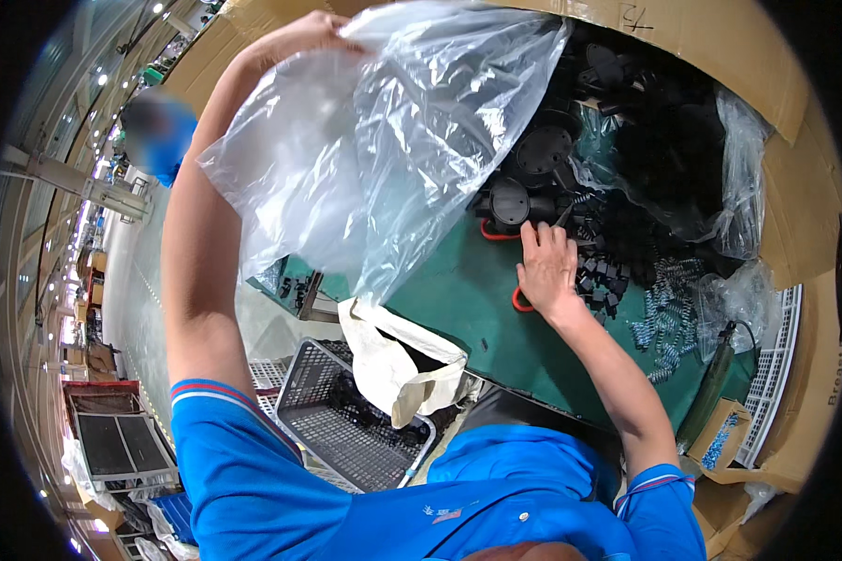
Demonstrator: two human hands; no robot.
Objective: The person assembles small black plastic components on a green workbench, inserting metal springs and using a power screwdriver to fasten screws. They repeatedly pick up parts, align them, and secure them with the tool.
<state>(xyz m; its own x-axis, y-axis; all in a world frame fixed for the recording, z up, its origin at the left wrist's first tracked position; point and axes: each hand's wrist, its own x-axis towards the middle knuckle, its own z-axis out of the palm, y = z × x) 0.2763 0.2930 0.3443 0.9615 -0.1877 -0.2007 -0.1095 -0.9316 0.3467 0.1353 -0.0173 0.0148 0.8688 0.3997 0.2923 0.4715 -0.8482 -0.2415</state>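
Note:
High on the left, my left hand (316, 35) is closed on the edge of a large clear plastic bag (412, 140), which hangs spread across the middle. Over the green tabletop, my right hand (546, 269) has its fingers bent down over a pair of scissors (522, 300) with red handles. One red loop shows on each side of this hand, while the pivot is hidden beneath it. Just beyond the fingertips are round black plastic parts (510, 201) and small black pieces (601, 285). Metal springs (669, 309) lie in a heap to the right.
Cardboard walls (795, 201) enclose the table's far and right sides. A grey plastic basket (346, 425) with dark parts stands below the table's left edge, next to a cream cloth bag (384, 365). Another person in blue (170, 145) is at far left.

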